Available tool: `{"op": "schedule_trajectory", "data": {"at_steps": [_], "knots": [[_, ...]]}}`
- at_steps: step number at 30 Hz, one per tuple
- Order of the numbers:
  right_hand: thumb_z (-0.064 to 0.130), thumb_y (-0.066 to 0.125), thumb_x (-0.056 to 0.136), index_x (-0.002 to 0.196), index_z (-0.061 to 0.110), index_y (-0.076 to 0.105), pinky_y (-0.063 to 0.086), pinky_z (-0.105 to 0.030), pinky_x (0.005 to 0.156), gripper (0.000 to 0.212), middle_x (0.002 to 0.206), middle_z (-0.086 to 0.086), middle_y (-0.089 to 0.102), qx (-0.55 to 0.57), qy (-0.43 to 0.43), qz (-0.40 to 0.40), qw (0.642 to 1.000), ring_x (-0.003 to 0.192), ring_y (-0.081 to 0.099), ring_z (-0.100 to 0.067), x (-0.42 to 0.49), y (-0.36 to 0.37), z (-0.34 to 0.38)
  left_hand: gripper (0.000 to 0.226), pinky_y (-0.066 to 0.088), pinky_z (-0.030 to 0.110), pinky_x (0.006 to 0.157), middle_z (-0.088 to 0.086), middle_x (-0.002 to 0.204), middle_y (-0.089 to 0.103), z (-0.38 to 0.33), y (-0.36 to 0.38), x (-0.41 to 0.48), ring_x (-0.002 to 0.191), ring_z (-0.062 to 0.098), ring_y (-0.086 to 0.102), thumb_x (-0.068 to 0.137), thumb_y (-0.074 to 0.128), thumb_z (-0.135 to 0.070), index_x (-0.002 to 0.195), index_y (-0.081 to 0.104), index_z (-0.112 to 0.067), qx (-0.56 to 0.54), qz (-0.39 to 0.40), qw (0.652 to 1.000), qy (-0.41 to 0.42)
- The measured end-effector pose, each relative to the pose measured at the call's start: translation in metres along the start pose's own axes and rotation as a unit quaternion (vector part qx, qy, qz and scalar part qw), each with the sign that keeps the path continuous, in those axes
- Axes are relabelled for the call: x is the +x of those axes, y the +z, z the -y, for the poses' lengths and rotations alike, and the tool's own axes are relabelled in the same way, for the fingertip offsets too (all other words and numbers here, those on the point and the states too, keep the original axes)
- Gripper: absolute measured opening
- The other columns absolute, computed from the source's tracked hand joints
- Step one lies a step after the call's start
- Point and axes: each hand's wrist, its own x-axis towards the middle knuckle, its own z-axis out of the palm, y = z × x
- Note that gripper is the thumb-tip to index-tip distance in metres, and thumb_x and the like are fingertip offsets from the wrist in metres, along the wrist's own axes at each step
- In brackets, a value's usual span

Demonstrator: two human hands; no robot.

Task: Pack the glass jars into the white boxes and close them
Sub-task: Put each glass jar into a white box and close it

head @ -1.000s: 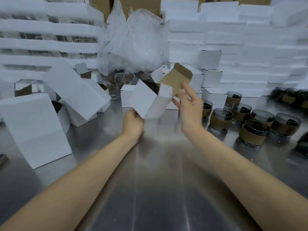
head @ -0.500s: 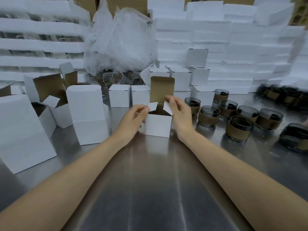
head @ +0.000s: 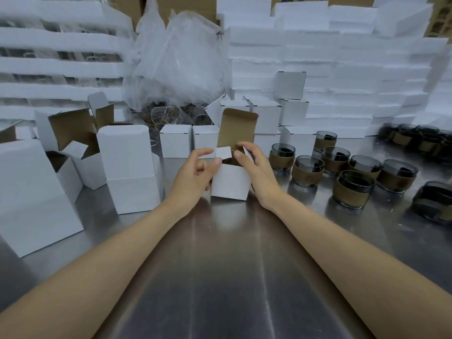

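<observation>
While the white box (head: 231, 182) stands upright on the steel table (head: 220, 265) with its lid raised, its side flaps are pinched, one by the left hand (head: 195, 177), one by the right hand (head: 256, 174). No jar is seen inside. The glass jars (head: 308, 171) stand unpacked at right, with packing and closing judged yet to be done.

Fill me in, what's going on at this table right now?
A person is working on one small white box standing on the steel table. Its brown-lined lid flap stands upright and the top is open. The left hand pinches the left side flap, and the right hand pinches the right side flap. Whether a jar is inside cannot be seen. Glass jars with brown sleeves wait just to the right. Closed boxes sit behind, and open boxes to the left.
</observation>
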Motion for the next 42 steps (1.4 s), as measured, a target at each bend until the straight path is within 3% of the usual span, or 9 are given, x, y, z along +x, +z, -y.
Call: {"op": "schedule_trajectory", "data": {"at_steps": [5, 10, 14, 21, 25, 30, 34, 37, 42], "knots": [[0.011, 0.044, 0.101, 0.123, 0.019, 0.046, 0.035, 0.001, 0.084, 0.024, 0.113, 0.020, 0.051, -0.053, -0.067, -0.022, 0.996, 0.096, 0.047, 0.026, 0.000, 0.004, -0.003, 0.044, 0.043, 0.026, 0.055, 0.009, 0.062, 0.047, 0.000, -0.002, -0.001, 0.052, 0.014, 0.046, 0.086, 0.065, -0.038, 0.124, 0.048, -0.022, -0.002, 0.005, 1.000, -0.025], [0.021, 0.039, 0.101, 0.107, 0.026, 0.050, 0.045, -0.019, 0.079, 0.014, 0.112, 0.001, 0.062, 0.054, 0.024, -0.069, 0.996, 0.096, 0.059, -0.006, 0.004, 0.001, -0.001, 0.046, 0.050, 0.032, 0.059, 0.028, 0.081, 0.060, -0.001, -0.003, -0.003, 0.055, 0.016, 0.055, 0.088, 0.063, -0.043, 0.126, 0.041, -0.032, 0.033, 0.036, 0.997, -0.059], [0.015, 0.039, 0.098, 0.105, 0.023, 0.059, 0.050, -0.027, 0.068, 0.022, 0.098, -0.004, 0.065, 0.099, 0.119, -0.070, 0.985, 0.083, 0.061, -0.015, 0.009, -0.004, -0.002, 0.050, 0.054, 0.032, 0.058, 0.010, 0.067, 0.064, -0.004, -0.001, -0.005, 0.051, 0.012, 0.056, 0.094, 0.054, -0.042, 0.138, 0.035, -0.027, 0.065, 0.024, 0.996, -0.047], [0.070, 0.038, 0.088, 0.136, 0.020, 0.054, 0.031, -0.041, 0.114, 0.071, 0.135, -0.002, 0.059, -0.058, 0.149, 0.061, 0.985, 0.129, 0.050, -0.019, 0.012, -0.003, -0.009, 0.047, 0.050, 0.031, 0.058, -0.002, 0.056, 0.055, -0.001, -0.002, -0.006, 0.050, 0.014, 0.055, 0.103, 0.035, -0.036, 0.147, 0.022, -0.025, 0.067, -0.020, 0.997, -0.020], [0.059, 0.059, 0.084, 0.151, 0.016, 0.029, 0.026, -0.042, 0.117, 0.085, 0.150, -0.001, 0.042, -0.072, 0.124, 0.091, 0.985, 0.138, 0.039, -0.018, 0.008, -0.006, -0.010, 0.049, 0.051, 0.028, 0.061, 0.002, 0.063, 0.057, 0.002, -0.004, -0.003, 0.052, 0.011, 0.054, 0.103, 0.029, -0.021, 0.148, 0.016, -0.035, 0.056, -0.048, 0.997, -0.014], [0.053, 0.054, 0.090, 0.150, 0.017, 0.032, 0.029, -0.038, 0.116, 0.073, 0.146, 0.001, 0.047, -0.110, 0.110, 0.075, 0.985, 0.134, 0.043, -0.016, 0.010, -0.005, -0.006, 0.044, 0.049, 0.025, 0.056, 0.003, 0.064, 0.053, 0.004, 0.001, -0.001, 0.055, 0.012, 0.051, 0.101, 0.028, -0.010, 0.139, 0.046, -0.021, 0.048, -0.029, 0.997, -0.060], [0.061, 0.048, 0.090, 0.152, 0.018, 0.028, 0.021, -0.037, 0.119, 0.078, 0.156, 0.003, 0.031, -0.172, 0.078, 0.073, 0.979, 0.143, 0.029, -0.013, 0.009, -0.006, -0.008, 0.036, 0.045, 0.022, 0.075, -0.001, 0.100, 0.059, 0.002, -0.003, -0.001, 0.079, 0.005, 0.057, 0.101, 0.039, -0.039, 0.135, 0.049, -0.030, 0.140, -0.033, 0.989, -0.038], [0.061, 0.047, 0.090, 0.153, 0.018, 0.026, 0.017, -0.038, 0.120, 0.079, 0.159, 0.004, 0.025, -0.176, 0.074, 0.064, 0.980, 0.145, 0.022, -0.012, 0.007, -0.006, -0.008, 0.066, 0.039, 0.025, 0.092, -0.009, 0.127, 0.034, 0.005, -0.003, -0.001, 0.110, 0.007, 0.050, 0.084, 0.048, -0.067, 0.139, 0.038, -0.031, 0.197, -0.007, 0.979, -0.058], [0.061, 0.037, 0.095, 0.148, 0.021, 0.036, 0.024, -0.033, 0.116, 0.067, 0.149, 0.005, 0.038, -0.225, 0.070, 0.074, 0.969, 0.137, 0.035, -0.012, 0.003, -0.007, -0.006, 0.091, 0.043, 0.025, 0.101, -0.015, 0.137, 0.043, 0.015, -0.004, 0.002, 0.119, 0.002, 0.051, 0.076, 0.079, -0.037, 0.144, 0.018, -0.026, 0.098, 0.096, 0.988, -0.065]]}}
